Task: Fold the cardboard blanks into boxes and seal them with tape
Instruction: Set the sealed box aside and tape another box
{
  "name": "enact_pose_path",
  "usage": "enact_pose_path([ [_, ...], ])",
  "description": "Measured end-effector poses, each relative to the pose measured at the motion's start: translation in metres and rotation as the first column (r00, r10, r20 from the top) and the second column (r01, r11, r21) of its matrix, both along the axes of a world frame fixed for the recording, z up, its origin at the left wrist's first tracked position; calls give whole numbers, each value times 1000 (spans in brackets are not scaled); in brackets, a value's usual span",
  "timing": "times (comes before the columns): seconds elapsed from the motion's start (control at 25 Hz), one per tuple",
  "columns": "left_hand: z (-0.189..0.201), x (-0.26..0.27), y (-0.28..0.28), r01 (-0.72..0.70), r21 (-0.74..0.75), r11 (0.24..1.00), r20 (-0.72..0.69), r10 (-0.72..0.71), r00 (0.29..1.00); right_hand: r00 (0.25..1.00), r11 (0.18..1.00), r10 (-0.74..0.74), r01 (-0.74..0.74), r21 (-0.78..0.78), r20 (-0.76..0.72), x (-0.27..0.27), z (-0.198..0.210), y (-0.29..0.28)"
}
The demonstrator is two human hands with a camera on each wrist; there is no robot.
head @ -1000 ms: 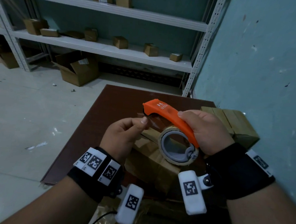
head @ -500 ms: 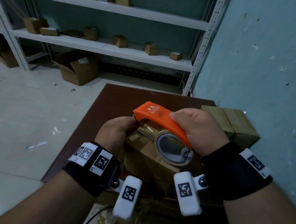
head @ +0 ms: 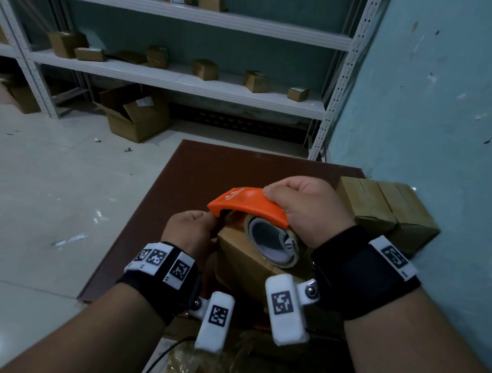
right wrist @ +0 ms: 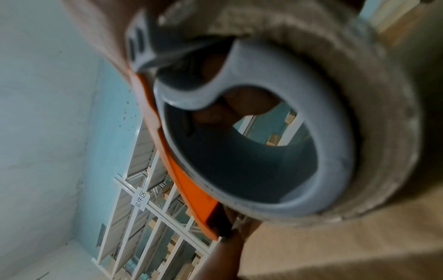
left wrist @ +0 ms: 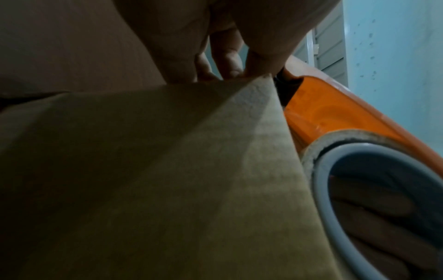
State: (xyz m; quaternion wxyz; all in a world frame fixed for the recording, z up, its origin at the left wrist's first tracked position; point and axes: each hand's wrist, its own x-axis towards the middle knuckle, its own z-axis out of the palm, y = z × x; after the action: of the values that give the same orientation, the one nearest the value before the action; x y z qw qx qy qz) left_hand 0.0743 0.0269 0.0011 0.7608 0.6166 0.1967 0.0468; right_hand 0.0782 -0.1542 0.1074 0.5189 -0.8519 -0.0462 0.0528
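Observation:
A small folded cardboard box [head: 242, 262] sits on the brown table [head: 180, 187], close in front of me. My right hand [head: 307, 211] grips the orange tape dispenser [head: 249, 205] with its tape roll [head: 273, 243], held down against the box's top. My left hand [head: 189, 234] sits at the box's far left corner, fingers curled over the edge right at the dispenser's nose. In the left wrist view the fingertips [left wrist: 230, 70] press on the box corner [left wrist: 263, 79] beside the orange dispenser [left wrist: 335, 113]. The tape end itself is hidden.
Finished boxes [head: 383, 210] stand in a row against the teal wall [head: 433, 112] on my right. White shelving [head: 174, 76] with small boxes runs along the back, with an open carton [head: 133, 114] on the floor. Crumpled plastic wrap [head: 197, 366] lies at the table's near edge.
Both hands came down to the box. The left hand, which held the tape end up in the air, now sits on the box's far corner, and the dispenser lowered onto the top.

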Motion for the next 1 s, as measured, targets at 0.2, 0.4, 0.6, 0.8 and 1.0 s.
enact_pose_path([
  [0.2,-17,1,3,62,-82,995,-140,-73,987,999,999,-41,41,-14,3,5,-2,4],
  [0.4,-13,-15,-11,154,-103,983,62,-149,987,998,998,-55,55,-32,22,3,-2,5],
  [0.6,-25,-21,-17,399,66,914,292,-400,869,996,996,-85,86,-28,13,4,-2,3],
  [0.8,-32,-19,-26,313,135,940,285,-339,896,996,996,-87,87,-27,23,5,-4,2],
  [1.0,-31,-22,-27,254,232,939,258,-311,915,998,997,-63,63,-33,-10,9,0,-9],
])
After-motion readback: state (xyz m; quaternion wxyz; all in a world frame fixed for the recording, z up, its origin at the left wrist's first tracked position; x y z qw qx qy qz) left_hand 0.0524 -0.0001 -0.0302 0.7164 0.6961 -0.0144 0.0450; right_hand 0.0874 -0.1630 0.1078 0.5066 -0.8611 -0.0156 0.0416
